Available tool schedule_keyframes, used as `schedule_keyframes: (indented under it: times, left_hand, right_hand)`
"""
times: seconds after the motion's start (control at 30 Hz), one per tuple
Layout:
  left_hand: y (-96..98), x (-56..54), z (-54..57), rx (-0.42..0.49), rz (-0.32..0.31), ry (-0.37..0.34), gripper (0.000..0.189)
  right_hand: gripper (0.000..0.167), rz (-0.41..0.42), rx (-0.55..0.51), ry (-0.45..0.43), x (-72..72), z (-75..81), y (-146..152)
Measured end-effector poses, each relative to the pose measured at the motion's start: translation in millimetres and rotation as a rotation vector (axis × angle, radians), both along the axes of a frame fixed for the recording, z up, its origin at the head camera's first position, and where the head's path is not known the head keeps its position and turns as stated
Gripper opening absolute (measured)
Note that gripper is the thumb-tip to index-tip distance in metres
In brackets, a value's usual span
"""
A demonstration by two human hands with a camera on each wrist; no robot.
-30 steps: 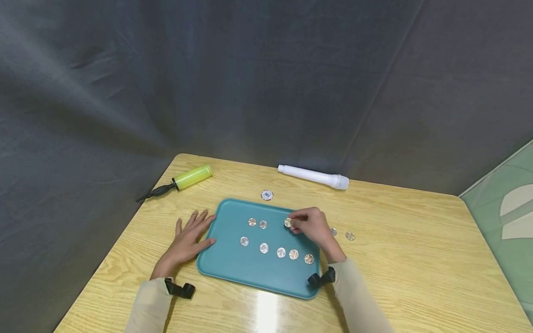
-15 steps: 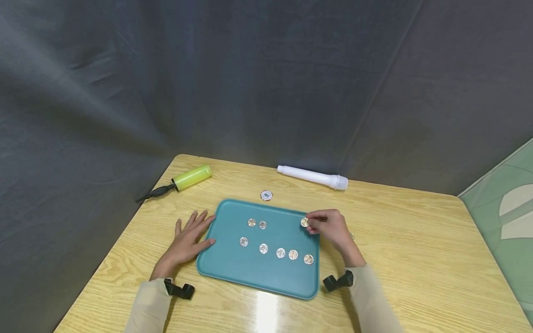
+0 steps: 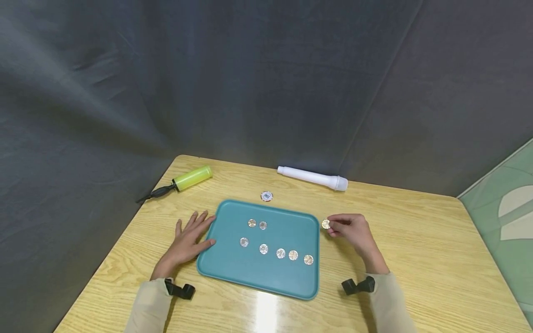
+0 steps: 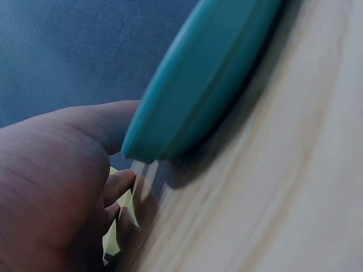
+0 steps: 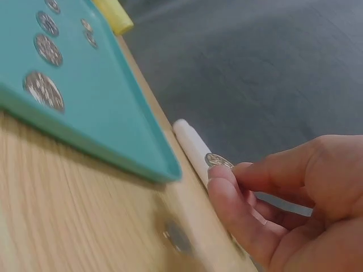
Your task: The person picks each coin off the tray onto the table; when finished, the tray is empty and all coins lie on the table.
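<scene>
Head view: right hand (image 3: 351, 229) pinches a gold coin (image 3: 325, 224) between thumb and fingertips, coin jutting past the tips on the tray side, just beside the right rim of the tray (image 3: 258, 273); right wrist view shows the same pinch, with a blurred coin (image 5: 178, 237) on the table (image 3: 416, 240) near the tray corner; left hand (image 3: 185, 245) has fingers straight and spread, touching the left rim; seven tray coins (image 3: 263, 249) lie flat, two in the back row, five in front; chip (image 3: 267, 196) behind the tray; versus a second ago, pinched coin has gone from over the tray to outside its right rim; left hand and tray coins unchanged.
</scene>
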State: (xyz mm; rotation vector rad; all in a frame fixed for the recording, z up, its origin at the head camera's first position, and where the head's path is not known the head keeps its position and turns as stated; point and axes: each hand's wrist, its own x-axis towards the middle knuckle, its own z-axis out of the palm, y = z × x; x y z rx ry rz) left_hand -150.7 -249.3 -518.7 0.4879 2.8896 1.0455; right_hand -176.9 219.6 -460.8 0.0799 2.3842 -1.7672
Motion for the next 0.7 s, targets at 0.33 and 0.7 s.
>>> schedule_keyframes:
  times: [0.33,0.7]
  left_hand:
    - [0.5,1.3,0.0,0.011,-0.002,-0.007,0.068]
    - [-0.5,0.3,-1.3,0.002,0.000,-0.010,0.068]
  right_hand:
    - [0.035,-0.017,0.021,0.006,6.6,-1.3,29]
    - [0.038,-0.065,0.050,-0.019,10.9,-6.7,59]
